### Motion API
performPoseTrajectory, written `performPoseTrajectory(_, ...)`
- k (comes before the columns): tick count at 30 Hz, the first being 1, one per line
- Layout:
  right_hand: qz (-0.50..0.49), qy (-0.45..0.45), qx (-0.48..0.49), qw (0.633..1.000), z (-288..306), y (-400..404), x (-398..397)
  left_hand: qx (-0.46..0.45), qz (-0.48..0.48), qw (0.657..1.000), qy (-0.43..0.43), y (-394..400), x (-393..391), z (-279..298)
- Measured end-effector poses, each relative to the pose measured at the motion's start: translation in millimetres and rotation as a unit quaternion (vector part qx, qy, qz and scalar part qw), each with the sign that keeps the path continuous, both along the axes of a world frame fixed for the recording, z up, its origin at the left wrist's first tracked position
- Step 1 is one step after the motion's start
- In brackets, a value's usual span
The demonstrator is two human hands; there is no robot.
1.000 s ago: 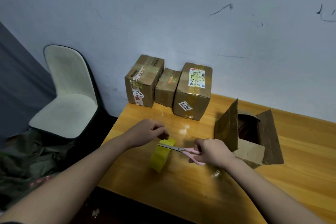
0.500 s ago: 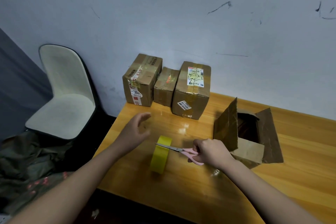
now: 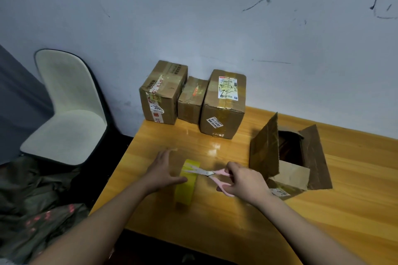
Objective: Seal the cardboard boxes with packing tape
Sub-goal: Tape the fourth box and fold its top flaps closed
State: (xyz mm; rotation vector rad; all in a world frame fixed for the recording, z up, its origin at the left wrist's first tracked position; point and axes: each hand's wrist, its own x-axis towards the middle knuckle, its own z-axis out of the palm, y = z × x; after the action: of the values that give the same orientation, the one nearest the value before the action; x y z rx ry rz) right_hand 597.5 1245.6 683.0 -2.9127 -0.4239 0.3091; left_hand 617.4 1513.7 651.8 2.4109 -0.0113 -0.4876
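Wooden worktop: yellow tape roll stands on edge, left hand spread against its left face; right hand grips pink scissors, blades pointing left across its top.

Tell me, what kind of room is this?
Probably a plain room at home or a small office, used for packing parcels. Taped cardboard boxes with shipping labels stand against a scuffed wall on a wooden table, and a white chair sits beside it.

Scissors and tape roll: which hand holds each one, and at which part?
The right hand grips the scissors by their pink handles. The left hand, fingers straight, only touches the tape roll's side.
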Motion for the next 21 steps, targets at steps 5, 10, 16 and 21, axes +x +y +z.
performPoseTrajectory(5, -0.205, 0.046, 0.098, 0.973, -18, 11, 0, 0.033, -0.010, 0.999, 0.029, 4, 0, -1)
performPoseTrajectory(10, -0.301, 0.133, 0.114, 0.937, -45, 16, -12, 0.017, -0.004, 1.000, 0.010, 0, -1, 0)
performPoseTrajectory(16, -0.263, 0.121, -0.025, 0.957, -66, 21, -29, 0.012, -0.001, 1.000, 0.009, -2, -2, 3)
performPoseTrajectory(21, -0.106, 0.109, -0.144, 0.978, -69, 27, -21, 0.013, 0.007, 1.000, 0.008, -3, -2, 4)
